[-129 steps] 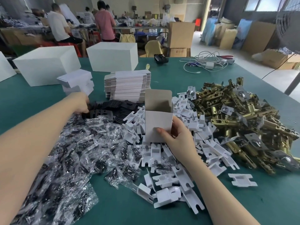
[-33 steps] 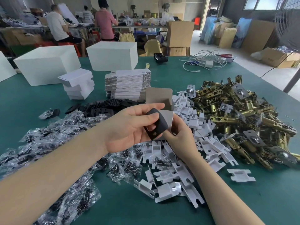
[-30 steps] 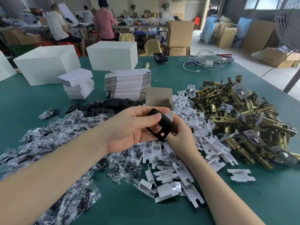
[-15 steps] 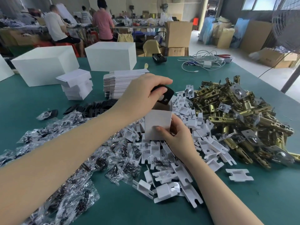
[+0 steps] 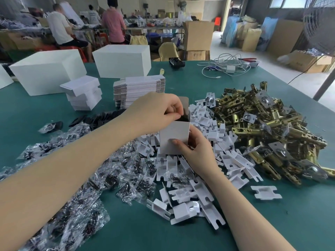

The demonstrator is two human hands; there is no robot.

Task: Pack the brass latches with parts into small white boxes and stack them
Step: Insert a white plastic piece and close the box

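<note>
My right hand (image 5: 196, 151) grips a small white box (image 5: 174, 137) that stands upright with its top flap open, on the pile of white plastic parts (image 5: 197, 178). My left hand (image 5: 157, 112) is over the box's open top, with curled fingers pinching a black plate (image 5: 183, 117) that sits mostly inside the box. The heap of brass latches (image 5: 268, 131) lies to the right. Clear bags of dark screws (image 5: 81, 187) spread on the left.
A stack of flat white box blanks (image 5: 139, 87) and a stack of packed small boxes (image 5: 83, 93) stand behind the hands. Black plates (image 5: 101, 116) lie by them. Two large white cartons (image 5: 49, 69) are at the back, with cables (image 5: 228, 67) on the green table (image 5: 290, 223).
My left hand picked a black plate from the pile, carried it to the box and has pushed it down into the open top. My right hand kept holding the box.
</note>
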